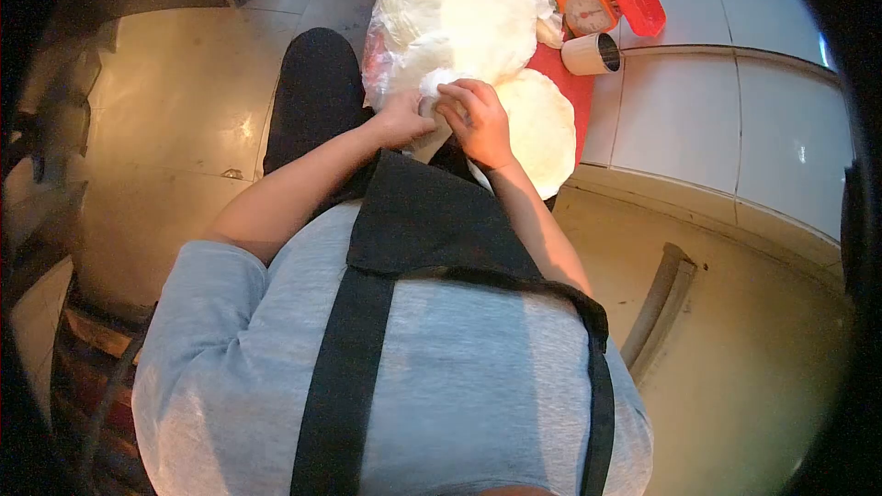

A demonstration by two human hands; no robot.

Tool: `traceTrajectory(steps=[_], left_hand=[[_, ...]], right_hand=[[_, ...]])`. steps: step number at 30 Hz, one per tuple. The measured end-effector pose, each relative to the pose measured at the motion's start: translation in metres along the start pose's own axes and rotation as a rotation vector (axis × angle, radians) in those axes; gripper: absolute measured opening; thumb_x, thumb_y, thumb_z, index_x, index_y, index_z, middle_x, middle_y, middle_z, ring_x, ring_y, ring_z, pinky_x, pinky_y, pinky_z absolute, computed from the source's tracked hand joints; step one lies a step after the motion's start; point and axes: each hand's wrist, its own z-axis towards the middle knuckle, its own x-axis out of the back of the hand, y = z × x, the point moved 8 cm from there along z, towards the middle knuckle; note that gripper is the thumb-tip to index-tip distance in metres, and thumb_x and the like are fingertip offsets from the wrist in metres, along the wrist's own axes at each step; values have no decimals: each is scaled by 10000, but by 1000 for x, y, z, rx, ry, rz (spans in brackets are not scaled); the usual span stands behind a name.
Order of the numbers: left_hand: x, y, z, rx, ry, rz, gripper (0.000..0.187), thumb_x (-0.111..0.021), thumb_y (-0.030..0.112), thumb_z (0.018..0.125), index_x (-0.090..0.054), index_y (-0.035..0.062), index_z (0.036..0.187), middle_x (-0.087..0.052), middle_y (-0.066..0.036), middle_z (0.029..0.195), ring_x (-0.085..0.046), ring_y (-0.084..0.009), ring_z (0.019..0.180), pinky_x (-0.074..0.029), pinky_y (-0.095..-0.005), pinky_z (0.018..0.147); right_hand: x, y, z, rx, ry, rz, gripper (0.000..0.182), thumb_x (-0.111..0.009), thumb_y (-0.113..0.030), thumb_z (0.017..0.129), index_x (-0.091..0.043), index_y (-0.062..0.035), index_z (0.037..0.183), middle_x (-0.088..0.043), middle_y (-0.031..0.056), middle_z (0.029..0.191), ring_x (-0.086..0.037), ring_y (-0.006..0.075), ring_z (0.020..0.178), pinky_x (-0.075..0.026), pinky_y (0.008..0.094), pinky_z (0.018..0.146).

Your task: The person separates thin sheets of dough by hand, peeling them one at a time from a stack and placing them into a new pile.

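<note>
My left hand (404, 119) and my right hand (478, 124) meet just above my lap. Between them is a small soft white piece (435, 83); whether it is dough or thin wrapping I cannot make out. The fingers of both hands are bent and closed on it. Just beyond lies a broad, pale, flat sheet (455, 14) that looks like thin dough, with clear plastic along its left side. Close to my right wrist, a smaller pale round sheet (540, 129) reaches toward the edge of the red surface (571, 83).
An orange dial scale (588, 14) stands at the back right, beside a red tray (636, 0). In front of it, a metal cup (590, 55) lies on its side. White tiles (680, 110) line the right. A grey pipe-like piece (657, 308) lies on the floor.
</note>
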Motion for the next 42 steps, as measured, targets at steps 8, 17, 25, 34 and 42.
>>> traceTrajectory(steps=[8,17,25,34,42], left_hand=[[-15,12,-10,147,-293,-245,353,-598,25,720,-555,-14,1068,-606,-78,948,-576,-160,845,-462,-298,777],[-16,18,-13,89,-305,-328,381,-575,23,663,-580,-7,1043,-609,-64,886,-576,-155,747,-470,-274,670],[-17,0,-9,183,-350,-19,383,-602,28,700,-562,-14,1078,-612,-74,919,-576,-159,839,-472,-295,746],[-16,25,-17,96,-426,114,396,-590,38,702,-555,-22,1092,-614,-59,925,-561,-151,843,-454,-286,775],[0,6,-17,125,-363,-25,391,-595,14,726,-551,-25,1113,-627,-70,981,-569,-145,873,-456,-287,785]], right_hand=[[23,33,-21,-258,34,18,192,-654,-77,746,-641,-59,936,-621,91,819,-588,273,819,-472,348,735],[28,0,-8,-145,-52,138,192,-682,-44,740,-656,-35,930,-621,91,868,-604,216,793,-472,294,701],[18,22,-16,-292,-140,275,112,-669,-71,767,-678,-27,869,-603,74,767,-587,158,712,-457,260,644],[13,68,-35,-598,45,400,122,-639,-118,818,-654,0,845,-613,40,703,-558,92,606,-455,233,573],[66,130,-61,-799,459,411,106,-577,-97,868,-607,5,880,-573,37,694,-539,93,565,-482,229,528]])
